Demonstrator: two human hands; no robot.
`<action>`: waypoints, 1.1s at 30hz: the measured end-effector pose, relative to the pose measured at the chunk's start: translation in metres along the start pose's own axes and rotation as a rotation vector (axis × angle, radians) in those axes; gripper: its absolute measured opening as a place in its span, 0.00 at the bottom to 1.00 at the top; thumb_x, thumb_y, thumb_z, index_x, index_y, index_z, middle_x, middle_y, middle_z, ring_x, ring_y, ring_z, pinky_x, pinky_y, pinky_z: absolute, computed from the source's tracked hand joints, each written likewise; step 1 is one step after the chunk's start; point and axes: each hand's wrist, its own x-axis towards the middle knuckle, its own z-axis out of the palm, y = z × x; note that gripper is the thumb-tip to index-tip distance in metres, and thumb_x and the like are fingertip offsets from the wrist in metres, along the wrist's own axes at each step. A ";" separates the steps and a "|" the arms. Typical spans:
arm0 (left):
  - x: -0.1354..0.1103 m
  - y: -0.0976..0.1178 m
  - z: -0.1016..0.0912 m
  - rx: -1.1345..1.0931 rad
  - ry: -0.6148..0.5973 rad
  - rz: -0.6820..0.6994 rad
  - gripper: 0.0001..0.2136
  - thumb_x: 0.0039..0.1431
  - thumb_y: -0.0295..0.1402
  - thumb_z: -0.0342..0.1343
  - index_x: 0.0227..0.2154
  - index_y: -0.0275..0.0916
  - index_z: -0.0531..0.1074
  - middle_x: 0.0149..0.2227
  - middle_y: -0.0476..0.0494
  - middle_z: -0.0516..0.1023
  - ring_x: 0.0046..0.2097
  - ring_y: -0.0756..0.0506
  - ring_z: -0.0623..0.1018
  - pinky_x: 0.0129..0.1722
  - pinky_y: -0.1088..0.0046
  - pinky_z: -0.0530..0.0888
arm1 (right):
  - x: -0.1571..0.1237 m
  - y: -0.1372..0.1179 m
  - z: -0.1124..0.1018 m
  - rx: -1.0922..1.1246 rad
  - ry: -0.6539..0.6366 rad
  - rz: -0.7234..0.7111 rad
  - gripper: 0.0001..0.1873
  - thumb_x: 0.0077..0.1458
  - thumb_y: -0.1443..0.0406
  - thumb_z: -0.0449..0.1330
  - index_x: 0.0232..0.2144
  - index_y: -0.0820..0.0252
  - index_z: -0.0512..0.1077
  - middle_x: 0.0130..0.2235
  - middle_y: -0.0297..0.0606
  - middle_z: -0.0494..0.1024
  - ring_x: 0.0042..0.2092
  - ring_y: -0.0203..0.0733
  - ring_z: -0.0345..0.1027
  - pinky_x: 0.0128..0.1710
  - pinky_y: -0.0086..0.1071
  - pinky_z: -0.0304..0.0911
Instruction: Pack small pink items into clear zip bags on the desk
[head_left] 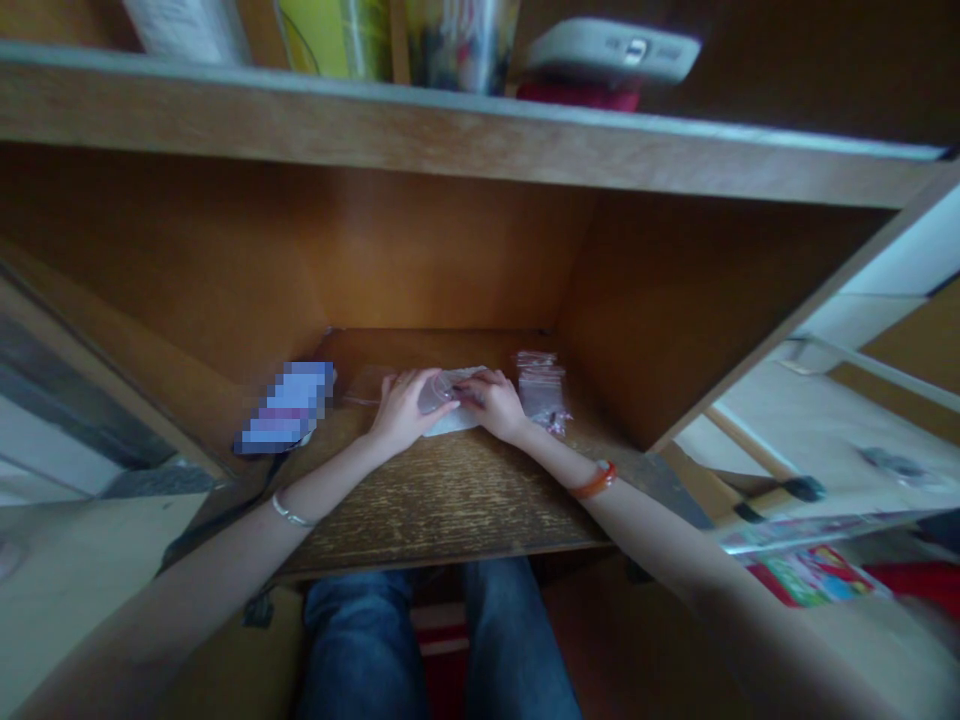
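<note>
Over a white sheet (441, 424) on the wooden desk, my left hand (399, 410) is closed on a small clear plastic bag (433, 394), with the thumb along its near side. My right hand (496, 404) meets the bag from the right. Its fingers are bent together at the bag's edge; whatever lies between them is too small and blurred to make out. Just right of my right hand sits a pile of small clear bags (541, 388) with pinkish edges. Another clear plastic piece (364, 386) lies flat, left of my left hand.
A phone with a blurred-out screen (289, 408) leans at the left, a dark cable running from it. The desk (450, 500) is enclosed by wooden side walls and a back panel. Overhead, a shelf (450, 135) carries containers and a pale device (615, 50).
</note>
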 end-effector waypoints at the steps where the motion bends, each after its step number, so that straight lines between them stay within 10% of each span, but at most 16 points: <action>1: 0.000 -0.001 0.001 0.002 0.003 0.006 0.21 0.54 0.42 0.61 0.48 0.41 0.65 0.47 0.42 0.76 0.49 0.39 0.74 0.50 0.58 0.63 | -0.001 0.000 0.001 -0.007 -0.007 -0.057 0.15 0.58 0.65 0.58 0.47 0.56 0.74 0.51 0.44 0.73 0.54 0.48 0.62 0.54 0.43 0.58; 15: -0.001 -0.002 0.001 -0.014 0.025 0.020 0.21 0.53 0.42 0.62 0.48 0.42 0.65 0.46 0.43 0.77 0.48 0.39 0.74 0.48 0.59 0.64 | -0.001 0.004 0.002 -0.060 0.002 0.029 0.17 0.57 0.63 0.57 0.50 0.55 0.72 0.49 0.46 0.71 0.51 0.50 0.63 0.49 0.45 0.60; 22: -0.001 -0.004 0.003 -0.005 0.029 0.037 0.22 0.53 0.42 0.62 0.48 0.41 0.65 0.46 0.43 0.76 0.48 0.39 0.74 0.49 0.58 0.64 | -0.005 0.001 0.006 -0.043 -0.090 -0.133 0.21 0.60 0.61 0.54 0.55 0.55 0.68 0.63 0.47 0.57 0.65 0.56 0.44 0.60 0.53 0.46; 33: -0.002 -0.005 0.004 -0.007 0.012 0.032 0.21 0.54 0.41 0.62 0.48 0.42 0.65 0.46 0.44 0.77 0.47 0.40 0.74 0.48 0.59 0.64 | 0.002 0.014 0.016 0.059 -0.016 -0.168 0.15 0.56 0.60 0.60 0.44 0.56 0.76 0.56 0.46 0.68 0.60 0.52 0.52 0.59 0.48 0.49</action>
